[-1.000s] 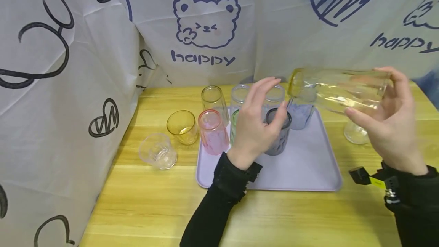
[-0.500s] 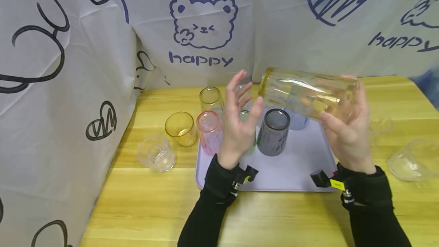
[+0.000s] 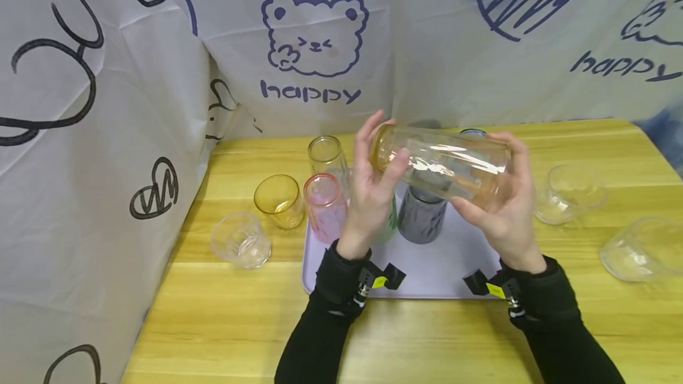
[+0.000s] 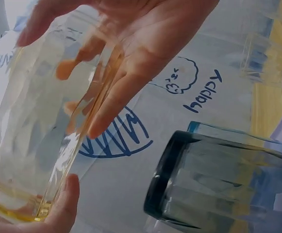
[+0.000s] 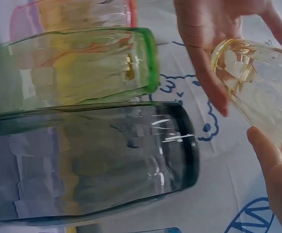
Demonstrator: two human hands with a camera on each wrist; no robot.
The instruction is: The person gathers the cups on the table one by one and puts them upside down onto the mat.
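A tall yellow drinking glass (image 3: 443, 153) lies sideways in the air between both hands. My right hand (image 3: 509, 218) grips its wide pale end, thumb in front and fingers around the far side. At the thicker, deeper-yellow end, my left hand (image 3: 368, 200) has its thumb in front of the glass and its fingers behind. Below are a grey glass (image 3: 424, 215), a green glass (image 5: 82, 65) and a pink glass (image 3: 326, 206) on a lilac tray (image 3: 443, 280). The held glass and hands partly hide the glasses at the back.
Left of the tray stand a short amber glass (image 3: 280, 201) and a clear glass (image 3: 245, 242). To the right are two clear glasses, one farther back (image 3: 568, 194) and another clear glass (image 3: 632, 256) nearer. A tall yellowish glass (image 3: 326, 156) stands behind the pink one. Printed cloth (image 3: 315, 111) hangs behind the table.
My right hand has carried the yellow glass leftward to my left hand, which moved slightly left and now has the thick end between thumb and fingers.
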